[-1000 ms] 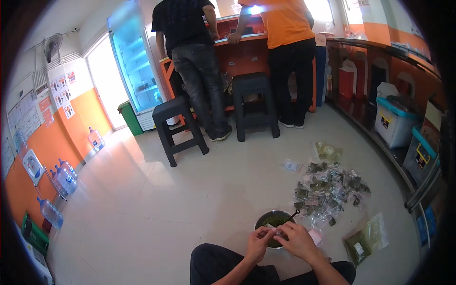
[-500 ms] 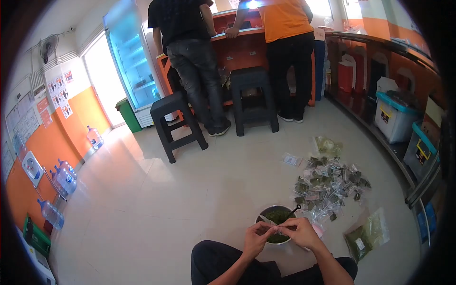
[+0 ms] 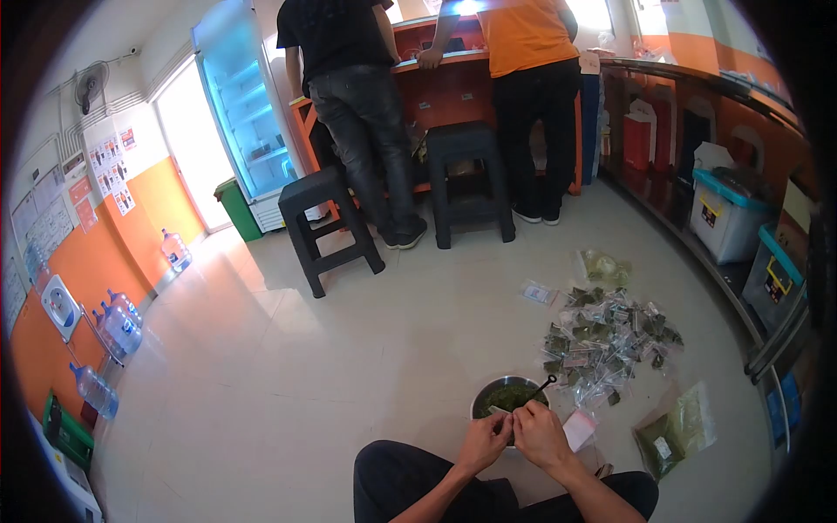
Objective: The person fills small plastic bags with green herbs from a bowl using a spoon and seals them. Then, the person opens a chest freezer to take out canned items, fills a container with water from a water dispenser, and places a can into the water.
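My left hand (image 3: 485,443) and my right hand (image 3: 538,433) meet at the front edge of a metal bowl (image 3: 474,404). Their fingertips pinch a small clear plastic bag (image 3: 500,410), mostly hidden by the fingers. Both hands are closed on it. Chopped green stuff (image 3: 513,394) fills the bowl, and a spoon with a black handle (image 3: 548,382) leans out over its right rim. Beside my right hand lies a pink and white packet (image 3: 579,429). Farther off spreads a pile of small bags with dark green contents (image 3: 602,340).
A large clear bag of green stuff (image 3: 660,444) lies at the right. Another clear bag (image 3: 603,267) is behind the pile. Two black stools (image 3: 462,179) stand ahead, near two people at a counter. Lidded boxes (image 3: 725,213) line the right shelf; water bottles (image 3: 118,329) stand left.
My hands have drawn slightly back and lower, with the fingers tighter together on the small bag. More of the bowl and of the pink and white packet shows.
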Available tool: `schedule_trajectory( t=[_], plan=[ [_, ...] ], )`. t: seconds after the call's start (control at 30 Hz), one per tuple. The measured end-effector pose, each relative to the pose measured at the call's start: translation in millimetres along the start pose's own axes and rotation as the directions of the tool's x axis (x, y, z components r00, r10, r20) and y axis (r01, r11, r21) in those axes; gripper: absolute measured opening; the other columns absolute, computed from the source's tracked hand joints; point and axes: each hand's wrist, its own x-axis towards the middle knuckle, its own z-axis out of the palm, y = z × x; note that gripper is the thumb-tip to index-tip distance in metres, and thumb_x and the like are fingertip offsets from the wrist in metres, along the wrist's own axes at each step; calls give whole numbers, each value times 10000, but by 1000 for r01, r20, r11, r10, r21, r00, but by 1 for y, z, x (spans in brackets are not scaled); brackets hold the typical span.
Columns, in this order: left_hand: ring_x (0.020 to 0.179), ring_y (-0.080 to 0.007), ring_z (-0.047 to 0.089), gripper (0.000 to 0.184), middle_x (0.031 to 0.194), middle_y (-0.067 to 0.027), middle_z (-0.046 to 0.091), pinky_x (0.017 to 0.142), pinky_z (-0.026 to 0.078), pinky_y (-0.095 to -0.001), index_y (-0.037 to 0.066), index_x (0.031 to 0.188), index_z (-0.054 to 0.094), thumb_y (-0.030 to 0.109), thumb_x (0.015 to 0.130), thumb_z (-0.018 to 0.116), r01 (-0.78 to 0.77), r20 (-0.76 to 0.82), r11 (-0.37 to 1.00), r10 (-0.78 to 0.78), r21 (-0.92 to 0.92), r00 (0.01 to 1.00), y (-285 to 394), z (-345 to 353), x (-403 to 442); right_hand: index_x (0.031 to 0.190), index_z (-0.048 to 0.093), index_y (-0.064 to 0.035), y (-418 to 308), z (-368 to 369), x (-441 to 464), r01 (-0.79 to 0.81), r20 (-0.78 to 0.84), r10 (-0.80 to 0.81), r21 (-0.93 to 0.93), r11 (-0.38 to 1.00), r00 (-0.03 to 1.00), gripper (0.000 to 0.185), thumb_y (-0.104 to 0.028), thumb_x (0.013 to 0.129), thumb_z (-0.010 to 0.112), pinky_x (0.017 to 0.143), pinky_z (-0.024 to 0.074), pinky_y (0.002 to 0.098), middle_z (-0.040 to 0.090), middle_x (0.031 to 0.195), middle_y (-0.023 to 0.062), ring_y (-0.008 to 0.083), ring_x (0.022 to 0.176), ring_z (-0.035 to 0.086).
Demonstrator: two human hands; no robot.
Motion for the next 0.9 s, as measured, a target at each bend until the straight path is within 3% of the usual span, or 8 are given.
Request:
schedule_trajectory(
  t=[0.13,0.23,0.37,0.47,0.53,0.63,0.83,0.9],
  plan=[
    [512,-86,514,300,568,-60,572,488,418,-305,-37,825,659,216,970,585,44,-10,997,-45,-62,999,-6,9,-4,866,605,20,14,-4,9,-118,-119,113,-40,992,987,79,-45,842,643,740,533,472,595,881,184,368,817,631],
    [505,-78,494,330,545,-44,554,478,400,-299,-50,765,645,213,958,592,96,-51,990,-102,-102,994,-4,8,-5,908,590,28,3,-14,12,-29,-185,30,8,1000,982,113,-47,845,647,751,535,470,591,935,177,362,845,632],
    [503,-68,481,348,532,-31,553,469,385,-302,-58,703,625,192,942,592,144,-101,978,-160,-154,982,-11,2,-2,989,604,45,-2,-9,6,61,-72,-56,73,995,996,173,-37,843,649,780,540,447,598,1025,172,349,904,639],
    [498,-68,470,335,519,-40,542,463,381,-309,-62,686,611,180,917,602,61,-119,990,-77,-131,990,4,-6,-3,975,664,45,4,7,2,113,-79,-107,75,991,991,157,-3,827,643,819,545,415,609,1089,167,330,950,650],
    [497,-70,454,324,509,-66,520,465,382,-315,-73,695,604,177,901,615,46,-85,998,-49,-37,995,7,-9,-4,911,718,38,-1,0,4,111,-59,-106,101,989,993,140,52,802,632,848,548,386,618,1130,157,307,979,659],
    [497,-77,431,305,504,-99,481,469,383,-323,-84,717,599,173,880,627,14,-62,1000,-14,-8,998,12,-9,-5,962,726,38,5,1,4,-1,-17,6,243,970,1000,198,53,785,639,869,545,384,625,1148,143,296,1010,655],
    [483,-118,503,320,538,-173,549,498,425,-359,-77,750,640,213,884,648,51,65,999,-51,-13,997,12,-13,-7,1019,737,8,10,-10,5,164,104,-183,166,972,978,231,24,810,639,882,545,393,638,1198,151,305,979,678],
    [497,-114,486,316,534,-156,524,504,424,-359,-72,758,641,216,889,639,65,104,998,-65,3,992,18,-17,-8,1029,722,33,18,-4,4,93,167,-145,282,955,975,219,19,826,641,892,536,398,643,1200,172,326,995,678]
  ],
)
